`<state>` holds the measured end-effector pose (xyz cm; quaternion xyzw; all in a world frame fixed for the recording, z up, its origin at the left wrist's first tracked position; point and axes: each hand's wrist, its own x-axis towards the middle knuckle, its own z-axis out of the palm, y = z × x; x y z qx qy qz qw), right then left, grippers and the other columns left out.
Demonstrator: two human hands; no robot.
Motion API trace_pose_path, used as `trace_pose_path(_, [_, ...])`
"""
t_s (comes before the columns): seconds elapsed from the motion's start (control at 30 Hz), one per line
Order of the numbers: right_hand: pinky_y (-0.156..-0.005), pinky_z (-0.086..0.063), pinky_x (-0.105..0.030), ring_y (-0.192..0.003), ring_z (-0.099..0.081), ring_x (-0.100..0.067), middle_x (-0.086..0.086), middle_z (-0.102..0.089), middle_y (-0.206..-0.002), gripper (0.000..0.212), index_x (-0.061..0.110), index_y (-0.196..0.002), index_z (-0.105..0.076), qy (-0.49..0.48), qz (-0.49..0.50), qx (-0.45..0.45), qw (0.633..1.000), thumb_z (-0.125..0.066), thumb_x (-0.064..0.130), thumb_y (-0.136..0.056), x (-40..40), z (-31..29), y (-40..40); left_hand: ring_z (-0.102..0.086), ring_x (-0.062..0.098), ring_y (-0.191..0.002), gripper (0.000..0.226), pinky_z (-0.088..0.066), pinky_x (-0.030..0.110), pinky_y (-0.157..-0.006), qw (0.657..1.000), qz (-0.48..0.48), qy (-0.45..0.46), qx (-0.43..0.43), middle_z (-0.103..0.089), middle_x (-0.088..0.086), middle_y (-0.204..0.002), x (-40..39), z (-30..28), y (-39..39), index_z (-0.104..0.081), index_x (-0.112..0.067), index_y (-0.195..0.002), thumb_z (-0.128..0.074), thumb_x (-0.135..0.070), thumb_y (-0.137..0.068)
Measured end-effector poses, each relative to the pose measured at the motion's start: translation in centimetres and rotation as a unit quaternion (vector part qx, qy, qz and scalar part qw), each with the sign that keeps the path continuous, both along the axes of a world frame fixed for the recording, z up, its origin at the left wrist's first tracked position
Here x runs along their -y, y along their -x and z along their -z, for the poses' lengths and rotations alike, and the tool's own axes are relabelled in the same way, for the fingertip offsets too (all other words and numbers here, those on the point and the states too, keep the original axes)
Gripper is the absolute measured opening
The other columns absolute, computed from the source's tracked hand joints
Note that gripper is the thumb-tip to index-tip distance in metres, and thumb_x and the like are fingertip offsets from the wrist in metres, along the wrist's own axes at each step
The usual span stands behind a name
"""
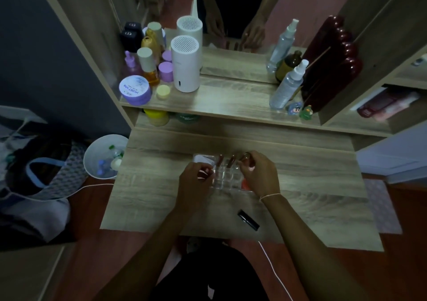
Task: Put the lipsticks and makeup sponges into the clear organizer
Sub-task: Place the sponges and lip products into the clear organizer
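Observation:
The clear organizer [225, 176] sits on the wooden vanity top between my hands. Two brownish lipsticks [231, 161] stand in its far slots. My right hand [258, 173] is at the organizer's right side, its fingers closed on a small lipstick [246, 156] over the far right slots. My left hand [195, 180] rests against the organizer's left side, with its fingers curled on the edge. An orange-pink sponge [245, 184] shows at the organizer's right, half hidden under my right hand. A black lipstick [248, 220] lies on the table near my right forearm.
A raised shelf behind holds a white cylinder device [184, 64], purple jars [135, 90], bottles and a spray bottle [286, 86], in front of a mirror. A white bin [104, 156] stands on the floor at the table's left. A thin white cable [275, 270] hangs off the front edge.

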<state>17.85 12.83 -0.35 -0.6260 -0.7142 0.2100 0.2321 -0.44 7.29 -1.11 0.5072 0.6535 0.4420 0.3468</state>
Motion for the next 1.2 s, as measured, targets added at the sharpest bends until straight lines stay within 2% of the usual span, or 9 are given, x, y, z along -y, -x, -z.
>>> trace_pose_path(0.13, [-0.081,-0.048,-0.043,-0.087,-0.057,-0.024,-0.003,-0.063,-0.090,0.015,0.020,-0.095,-0.063,0.019,-0.005,0.050,0.999,-0.068,0.020,-0.080,-0.3,0.3,0.5,-0.063,-0.005,-0.072,0.019,-0.046,0.004,-0.059,1.000,0.017,-0.006,0.003,-0.061,-0.014,-0.081,-0.4,0.4,-0.1,-0.066,-0.009,-0.086,-0.076,0.001,-0.073])
trace_pose_path(0.3, [-0.084,-0.047,-0.046,-0.093,-0.056,-0.024,-0.003,-0.063,-0.096,0.015,0.019,-0.096,-0.063,0.047,-0.012,0.075,0.996,-0.065,0.021,-0.081,-0.3,0.6,0.6,-0.065,0.007,-0.072,0.020,-0.050,0.010,-0.061,0.999,0.034,-0.014,-0.007,-0.066,0.004,-0.089,-1.0,0.8,-0.4,-0.065,-0.008,-0.090,-0.076,-0.001,-0.075])
trace_pose_path(0.37, [-0.087,-0.046,-0.047,-0.096,-0.056,-0.024,-0.004,-0.064,-0.100,0.017,0.018,-0.099,-0.063,0.052,-0.008,0.074,0.996,-0.065,0.022,-0.082,-0.3,0.8,0.5,-0.065,0.008,-0.072,0.022,-0.053,0.015,-0.061,0.999,0.038,-0.004,0.004,-0.066,0.005,-0.088,-1.2,0.9,-0.5,-0.063,-0.009,-0.090,-0.077,-0.003,-0.074])
trace_pose_path(0.53, [-0.090,-0.045,-0.047,-0.100,-0.057,-0.027,-0.007,-0.064,-0.106,0.029,0.016,-0.108,-0.062,0.053,-0.002,0.077,0.996,-0.066,0.023,-0.081,-0.3,0.8,0.3,-0.064,0.008,-0.073,0.017,-0.051,0.012,-0.063,0.998,0.052,-0.001,-0.035,-0.066,0.006,-0.092,-1.1,1.2,-0.6,-0.064,-0.008,-0.091,-0.074,-0.005,-0.078])
trace_pose_path(0.7, [-0.091,-0.040,-0.039,-0.099,-0.057,-0.022,-0.003,-0.065,-0.104,0.033,0.021,-0.113,-0.060,0.035,0.009,0.032,0.999,-0.068,0.024,-0.081,0.3,0.5,-0.3,-0.065,0.014,-0.078,0.010,-0.056,0.029,-0.069,0.995,0.067,0.013,-0.066,-0.067,0.006,-0.094,-1.3,1.6,-0.7,-0.065,-0.010,-0.092,-0.069,-0.007,-0.083])
trace_pose_path(0.87, [-0.096,-0.040,-0.038,-0.102,-0.056,-0.017,0.000,-0.064,-0.114,0.037,0.028,-0.121,-0.052,0.005,0.036,-0.008,0.999,-0.064,0.027,-0.087,1.5,0.0,-1.1,-0.060,0.010,-0.079,0.010,-0.044,0.014,-0.067,0.993,0.075,0.019,-0.088,-0.069,0.004,-0.097,-1.7,2.2,-1.4,-0.066,-0.012,-0.095,-0.067,-0.012,-0.086])
trace_pose_path(0.97, [-0.094,-0.044,-0.041,-0.099,-0.058,-0.019,-0.002,-0.064,-0.109,0.034,0.023,-0.120,-0.054,-0.013,0.035,0.005,0.999,-0.063,0.028,-0.088,2.7,-0.3,-1.4,-0.060,0.012,-0.080,0.011,-0.047,0.022,-0.070,0.991,0.077,0.014,-0.108,-0.070,0.007,-0.096,-1.9,2.6,-1.7,-0.067,-0.010,-0.096,-0.064,-0.018,-0.089])
trace_pose_path(1.13, [-0.089,-0.036,-0.028,-0.096,-0.058,-0.019,-0.002,-0.065,-0.104,0.026,0.020,-0.114,-0.060,-0.045,0.028,0.006,0.999,-0.063,0.021,-0.089,4.4,-0.5,-1.4,-0.061,0.018,-0.079,0.012,-0.051,0.034,-0.070,0.988,0.081,0.007,-0.131,-0.070,0.009,-0.094,-2.1,2.9,-1.8,-0.069,-0.009,-0.096,-0.065,-0.016,-0.087])
trace_pose_path(1.2, [-0.088,-0.035,-0.027,-0.094,-0.058,-0.018,-0.001,-0.066,-0.103,0.026,0.021,-0.114,-0.060,-0.045,0.018,0.008,0.999,-0.063,0.019,-0.089,4.8,-0.6,-1.3,-0.061,0.018,-0.079,0.012,-0.051,0.031,-0.069,0.987,0.080,0.002,-0.138,-0.070,0.010,-0.093,-2.1,2.9,-2.0,-0.068,-0.008,-0.096,-0.065,-0.015,-0.087])
